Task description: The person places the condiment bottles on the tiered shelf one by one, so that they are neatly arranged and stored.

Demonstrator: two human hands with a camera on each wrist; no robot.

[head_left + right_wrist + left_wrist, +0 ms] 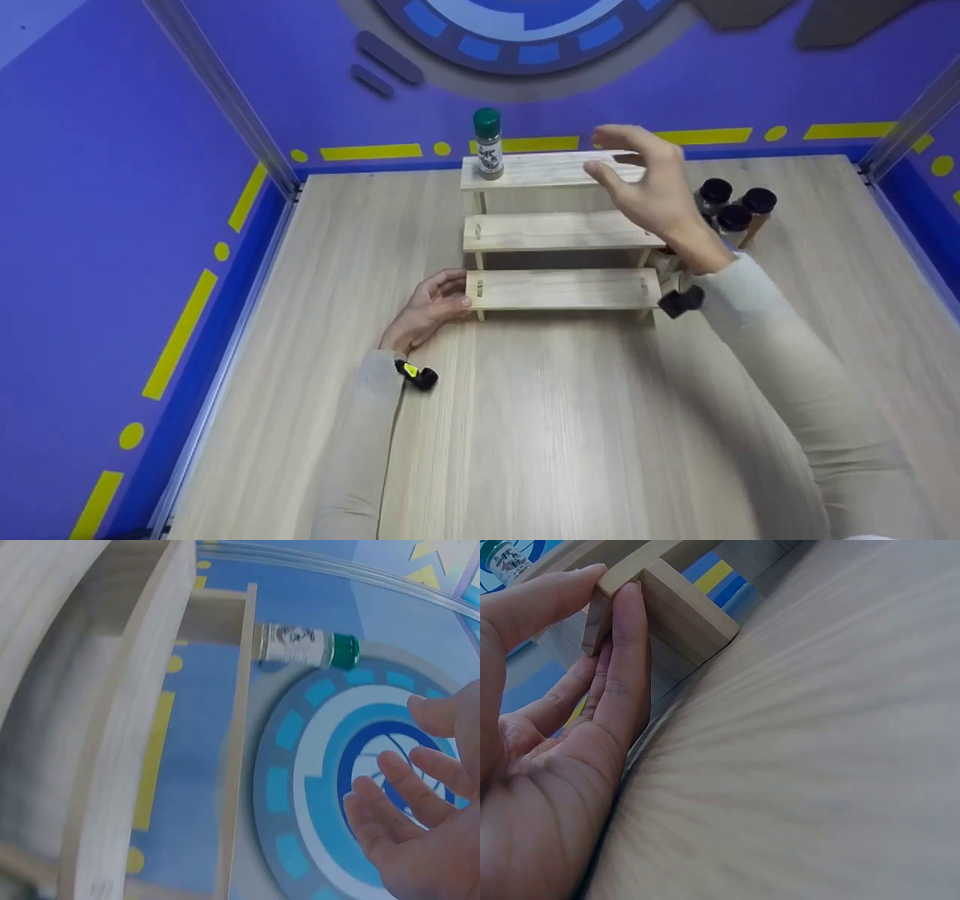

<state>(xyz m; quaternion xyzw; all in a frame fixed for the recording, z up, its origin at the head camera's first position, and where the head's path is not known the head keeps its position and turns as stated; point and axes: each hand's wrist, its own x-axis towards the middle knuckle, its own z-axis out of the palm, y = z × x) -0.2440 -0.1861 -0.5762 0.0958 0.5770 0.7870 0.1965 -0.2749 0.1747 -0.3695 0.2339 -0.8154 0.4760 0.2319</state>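
Observation:
A three-tier wooden spice rack (562, 289) stands in the middle of the table. My left hand (431, 307) pinches the left end of its lowest board, and the left wrist view shows the thumb and index finger on either side of the board's end (596, 619). Over the right part of the top tier hovers my right hand (649, 180), fingers spread and holding nothing. A spice jar (490, 154) with a green cap and white label stands upright on the top tier's left end. This jar (296, 645) also shows in the right wrist view, apart from the right hand (420, 832).
Several black-capped spice jars (757, 202) stand on the table right of the rack, partly hidden by the right wrist. Blue-purple panels (247, 75) with yellow marks wall the table (555, 435) at the back and sides.

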